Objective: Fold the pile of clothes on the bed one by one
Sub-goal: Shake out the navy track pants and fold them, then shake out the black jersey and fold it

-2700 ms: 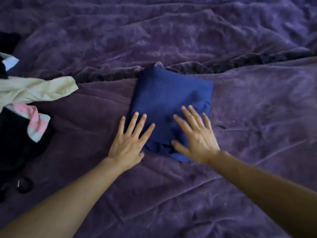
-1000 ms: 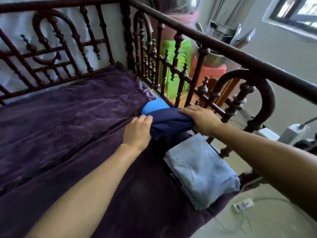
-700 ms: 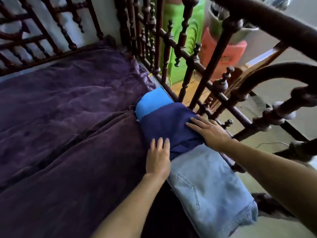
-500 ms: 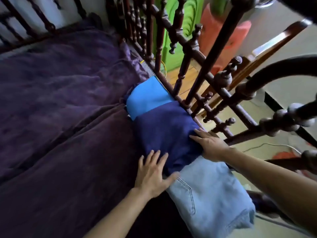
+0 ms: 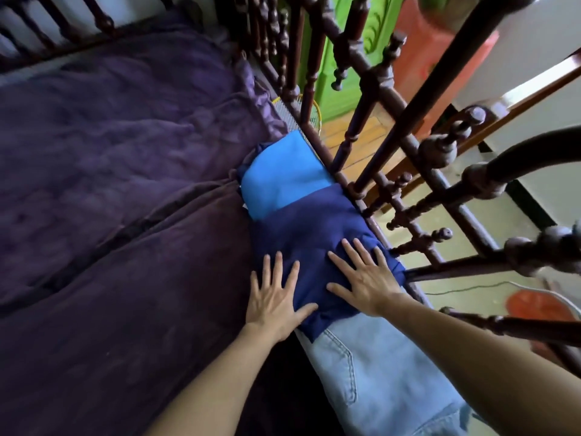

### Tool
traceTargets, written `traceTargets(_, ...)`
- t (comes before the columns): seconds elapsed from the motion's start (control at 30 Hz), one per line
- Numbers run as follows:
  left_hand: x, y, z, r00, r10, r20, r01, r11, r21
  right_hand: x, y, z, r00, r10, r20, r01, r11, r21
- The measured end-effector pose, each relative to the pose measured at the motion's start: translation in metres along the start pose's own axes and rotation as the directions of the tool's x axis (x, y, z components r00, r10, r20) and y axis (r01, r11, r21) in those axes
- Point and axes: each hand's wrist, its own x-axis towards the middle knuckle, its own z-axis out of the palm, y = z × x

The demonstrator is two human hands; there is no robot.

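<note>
The folded navy garment (image 5: 308, 234), which a few seconds ago lay in the middle of the bed and was then carried across in both hands, now sits in the row along the bed's right edge. Half a second ago the right hand (image 5: 364, 281) was at the garment's railing side. It has since slid onto the top, and the left hand (image 5: 273, 297) has spread wider at the inner edge.

Neither hand has a grip on anything. Both lie flat with straight, splayed fingers: the right presses on the cloth, and the left is half on the cloth and half on the purple bedcover (image 5: 125, 158).

The navy piece overlaps a folded light blue garment (image 5: 283, 174) on its far side and folded pale denim jeans (image 5: 377, 372) on its near side. To my eye this item is finished and is only being patted flat, so the next one would have to come from the pile, which is out of view.

The cover is plush and creased, with a deep seam running towards the stack. A dark turned-wood railing (image 5: 371, 99) fences the right edge, close against the stack. Beyond it are a green plastic object (image 5: 342, 58), something salmon-red (image 5: 440, 58) and a pale floor (image 5: 471, 287).
</note>
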Motion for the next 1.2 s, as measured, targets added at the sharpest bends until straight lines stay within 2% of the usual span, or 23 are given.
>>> traceTargets(0.1, -0.035, 0.004, -0.003, 0.999, -0.028, 0.020, 0.029, 0.999, -0.037, -0.022, -0.009, -0.010, 0.998, 0.025, 0.062, -0.025, 1.000, -0.003)
traceTargets(0.2, -0.084, 0.003, -0.012, 0.996, -0.055, 0.073, 0.060, 0.996, -0.067, -0.047, -0.026, -0.031, 0.998, -0.019, 0.056, 0.022, 0.999, -0.045)
traceTargets(0.37, -0.177, -0.020, -0.015, 0.974, -0.212, 0.076, 0.221, 0.964, -0.151, -0.076, -0.075, -0.061, 0.979, -0.200, -0.046, 0.198, 0.979, -0.050)
traceTargets(0.53, -0.288, -0.048, -0.001, 0.906, -0.423, 0.020, 0.415, 0.878, -0.239, -0.110, -0.162, -0.065, 0.907, -0.417, -0.055, 0.412, 0.907, -0.090)
traceTargets(0.7, -0.420, -0.081, 0.014, 0.783, -0.622, 0.014, 0.593, 0.739, -0.319, -0.159, -0.267, -0.079, 0.769, -0.639, -0.005, 0.632, 0.761, -0.142)
traceTargets(0.9, -0.570, -0.123, 0.022, 0.547, -0.837, -0.016, 0.759, 0.504, -0.413, -0.211, -0.395, -0.122, 0.595, -0.803, -0.029, 0.777, 0.585, -0.233)
traceTargets(1.07, -0.678, -0.167, 0.046, 0.387, -0.922, -0.006, 0.791, 0.336, -0.511, -0.256, -0.515, -0.121, 0.471, -0.882, -0.012, 0.839, 0.452, -0.302)
traceTargets(1.2, -0.754, -0.212, 0.073, 0.316, -0.949, 0.007, 0.794, 0.261, -0.549, -0.284, -0.612, -0.103, 0.415, -0.910, 0.017, 0.868, 0.389, -0.309)
